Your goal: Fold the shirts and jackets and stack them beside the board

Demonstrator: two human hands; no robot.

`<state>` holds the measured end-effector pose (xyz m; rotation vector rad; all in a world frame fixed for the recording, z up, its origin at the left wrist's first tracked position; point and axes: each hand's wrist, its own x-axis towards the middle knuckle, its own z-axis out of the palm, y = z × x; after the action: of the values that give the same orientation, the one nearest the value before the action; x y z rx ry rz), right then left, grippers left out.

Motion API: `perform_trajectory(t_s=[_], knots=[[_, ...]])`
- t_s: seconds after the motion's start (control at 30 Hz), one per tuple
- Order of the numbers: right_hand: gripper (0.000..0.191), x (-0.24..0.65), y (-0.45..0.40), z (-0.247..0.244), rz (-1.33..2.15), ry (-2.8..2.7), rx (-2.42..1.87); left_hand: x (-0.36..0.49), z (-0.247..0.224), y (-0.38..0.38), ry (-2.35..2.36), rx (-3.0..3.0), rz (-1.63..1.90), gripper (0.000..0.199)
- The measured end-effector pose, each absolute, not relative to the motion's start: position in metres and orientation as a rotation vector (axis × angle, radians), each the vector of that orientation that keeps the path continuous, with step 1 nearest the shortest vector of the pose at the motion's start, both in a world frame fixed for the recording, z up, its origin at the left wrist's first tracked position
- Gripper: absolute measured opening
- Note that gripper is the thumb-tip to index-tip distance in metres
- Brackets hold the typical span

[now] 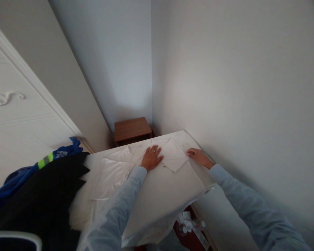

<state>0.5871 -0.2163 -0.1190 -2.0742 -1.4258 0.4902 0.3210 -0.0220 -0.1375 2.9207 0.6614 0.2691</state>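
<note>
My left hand lies with spread fingers on white fabric, a ring on one finger. Beside it, a folded piece of white cloth has one corner pointing toward me. At that cloth's right edge my right hand is closed, thumb and fingertips together; what they pinch is too small to make out. More white cloth, with a satin-like sheen, is spread left of my left hand. All of this rests on a white-covered table.
Black fabric with a jagged edge and a blue garment with a yellow-green band lie at the left. Behind the table stands a brown wooden stand. Walls meet behind it. Clear bottles are below the table's near edge.
</note>
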Motion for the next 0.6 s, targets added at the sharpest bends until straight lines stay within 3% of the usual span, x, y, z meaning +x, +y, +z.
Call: perform_trajectory(t_s=[0.13, 0.3, 0.6], knots=[[0.044, 0.582, -0.225, -0.125, 0.476, -1.424, -2.039, 0.321, -0.136, -0.022, 0.652, 2.928, 0.257, 0.06], [0.028, 0.582, -0.231, -0.127, 0.467, -1.434, -1.995, 0.321, -0.137, -0.021, 0.64, 2.931, 0.267, 0.059], [0.041, 0.583, -0.236, -0.132, 0.459, -1.376, -1.952, 0.322, -0.145, -0.022, 0.654, 2.874, 0.341, 0.054]])
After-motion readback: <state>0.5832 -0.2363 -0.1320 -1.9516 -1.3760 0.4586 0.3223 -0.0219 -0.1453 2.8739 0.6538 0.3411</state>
